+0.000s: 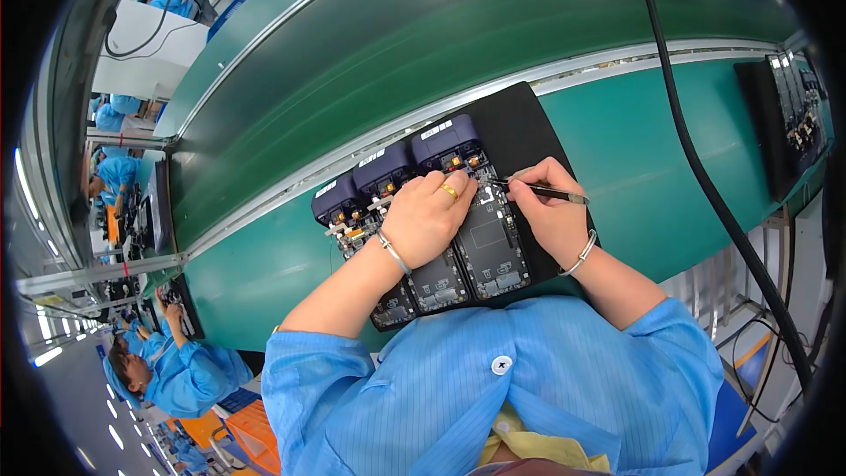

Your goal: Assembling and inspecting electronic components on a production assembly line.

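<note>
Three dark circuit boards (491,238) lie side by side, navy blocks (447,143) at their far ends; from here, a slim dark tool (555,193) points leftward at the rightmost.

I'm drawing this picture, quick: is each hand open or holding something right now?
Left hand: over the circuit boards; its grip cannot be told.
Right hand: closed, holding a thin dark tool.

Plenty of room for a hand over the green bench (639,167) between the black mat (515,119) and that black cable (671,92) cutting across on the right. Far side, dark blue blocks (445,139) and the metal rail (599,67) get in the way. Near side, the wearer's torso (493,388) blocks it.
</note>
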A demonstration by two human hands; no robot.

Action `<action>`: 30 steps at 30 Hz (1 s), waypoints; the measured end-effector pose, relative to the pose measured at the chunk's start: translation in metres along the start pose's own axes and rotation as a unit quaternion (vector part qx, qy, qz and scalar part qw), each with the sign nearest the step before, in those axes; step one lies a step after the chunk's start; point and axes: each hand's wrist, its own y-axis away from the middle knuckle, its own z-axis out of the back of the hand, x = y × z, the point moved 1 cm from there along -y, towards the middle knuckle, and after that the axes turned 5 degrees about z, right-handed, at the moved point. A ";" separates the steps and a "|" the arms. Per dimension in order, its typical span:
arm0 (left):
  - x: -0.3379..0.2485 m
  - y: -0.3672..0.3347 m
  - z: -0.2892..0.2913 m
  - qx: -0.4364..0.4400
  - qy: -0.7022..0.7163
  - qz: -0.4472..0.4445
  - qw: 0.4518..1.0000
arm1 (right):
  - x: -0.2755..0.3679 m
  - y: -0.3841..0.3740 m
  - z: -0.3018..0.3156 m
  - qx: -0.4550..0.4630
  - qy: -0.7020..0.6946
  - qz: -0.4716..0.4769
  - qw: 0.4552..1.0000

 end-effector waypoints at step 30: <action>0.016 -0.004 0.001 -0.013 -0.104 -0.057 0.993 | -0.006 -0.011 -0.008 0.019 -0.003 -0.004 1.000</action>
